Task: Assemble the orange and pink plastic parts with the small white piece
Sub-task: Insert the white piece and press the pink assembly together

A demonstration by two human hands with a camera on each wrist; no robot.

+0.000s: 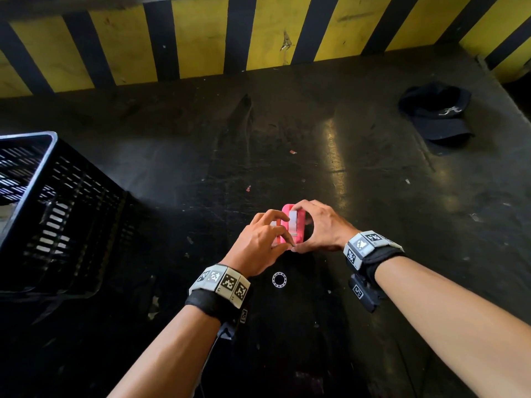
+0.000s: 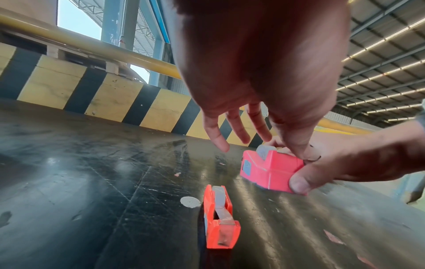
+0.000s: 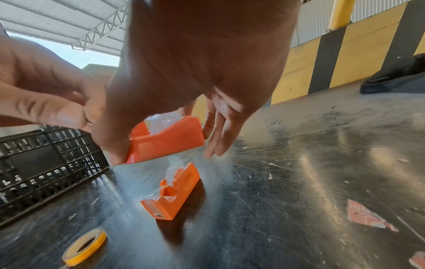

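My right hand (image 1: 319,229) grips the pink part (image 1: 298,234) just above the black table, thumb at its near end and fingers at the far end. A small white piece (image 1: 293,222) lies in the part's top channel. My left hand (image 1: 267,239) reaches over it with thumb and forefinger pinched at the near end of the white piece, its other fingers (image 2: 239,127) straight. The orange part (image 2: 219,218) lies on the table below my hands, with a clear strip in its slot, also visible in the right wrist view (image 3: 174,191). The head view mostly hides it under my left hand.
A black slotted crate (image 1: 57,211) stands at the left. A tape ring (image 1: 279,279) lies near my wrists and a white disc (image 2: 190,201) lies beside the orange part. A dark cap (image 1: 436,113) sits far right. A yellow-black striped wall (image 1: 201,38) closes the back.
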